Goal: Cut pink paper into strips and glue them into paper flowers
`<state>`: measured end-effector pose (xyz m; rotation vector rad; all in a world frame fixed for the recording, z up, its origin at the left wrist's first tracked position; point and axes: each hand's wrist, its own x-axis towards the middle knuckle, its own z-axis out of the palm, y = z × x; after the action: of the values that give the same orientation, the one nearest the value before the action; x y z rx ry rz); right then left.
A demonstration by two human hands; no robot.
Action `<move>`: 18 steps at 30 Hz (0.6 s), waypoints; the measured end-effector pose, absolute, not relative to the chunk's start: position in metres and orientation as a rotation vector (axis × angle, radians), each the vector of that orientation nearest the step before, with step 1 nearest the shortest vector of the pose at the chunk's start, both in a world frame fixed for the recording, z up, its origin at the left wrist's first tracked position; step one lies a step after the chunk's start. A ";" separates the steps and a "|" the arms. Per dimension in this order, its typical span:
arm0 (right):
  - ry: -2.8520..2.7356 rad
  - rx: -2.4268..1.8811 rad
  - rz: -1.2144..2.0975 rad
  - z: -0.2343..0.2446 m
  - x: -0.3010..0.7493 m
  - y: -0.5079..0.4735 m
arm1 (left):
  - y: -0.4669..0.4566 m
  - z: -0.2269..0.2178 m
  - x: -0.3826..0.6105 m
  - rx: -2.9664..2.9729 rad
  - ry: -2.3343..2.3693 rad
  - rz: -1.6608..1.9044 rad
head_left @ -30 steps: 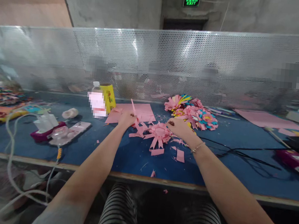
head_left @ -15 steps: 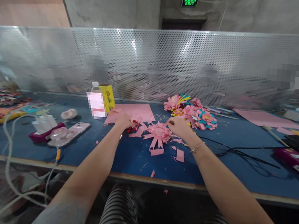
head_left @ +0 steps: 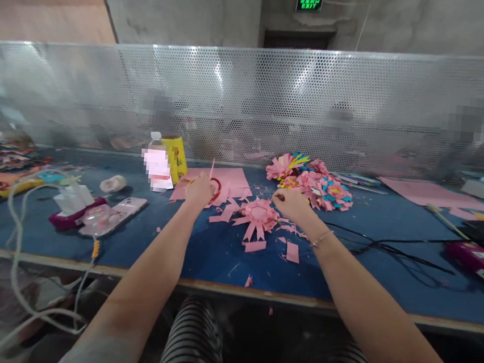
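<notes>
My left hand (head_left: 200, 191) is closed over the pink paper sheet (head_left: 236, 181). From its fingertips a thin pink strip (head_left: 213, 168) stands upright. Against those fingers is a red loop (head_left: 216, 195) that looks like a scissors handle; the rest of it is hidden. My right hand (head_left: 293, 203) has its fingers curled together, and what they hold, if anything, cannot be made out. Between the hands lies a pink paper flower (head_left: 259, 214) with ribbon-like tails. Pink paper scraps (head_left: 292, 252) are scattered around it.
Finished-looking paper flowers (head_left: 316, 183) are piled behind my right hand. A bottle (head_left: 156, 164) and a yellow container (head_left: 177, 158) stand at the back left. Left are a phone (head_left: 123, 215) and purple power strip (head_left: 74, 214); black cables (head_left: 385, 244) run right. A perforated metal screen (head_left: 243, 84) edges the table.
My left hand has lifted slightly, and the thin pink strip now sticks up from it. The red loop has shifted up beside the fingers. My right hand has barely moved.
</notes>
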<state>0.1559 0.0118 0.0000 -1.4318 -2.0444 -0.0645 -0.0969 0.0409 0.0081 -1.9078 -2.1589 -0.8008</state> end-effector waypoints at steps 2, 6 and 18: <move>-2.033 -1.419 -0.012 0.002 0.154 0.010 | 0.033 0.017 -0.093 -1.805 -1.911 -1.011; -1.917 -1.309 0.361 0.008 0.146 0.003 | 0.017 0.029 -0.087 -1.717 -1.453 -1.350; -1.502 -0.751 1.444 0.013 0.125 -0.018 | -0.014 0.005 -0.031 -1.927 -0.360 -1.002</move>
<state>0.1250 -0.0184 0.0135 -0.7507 -1.5025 1.4441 -0.0307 -0.0140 0.0052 -1.9265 -0.3602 -1.0021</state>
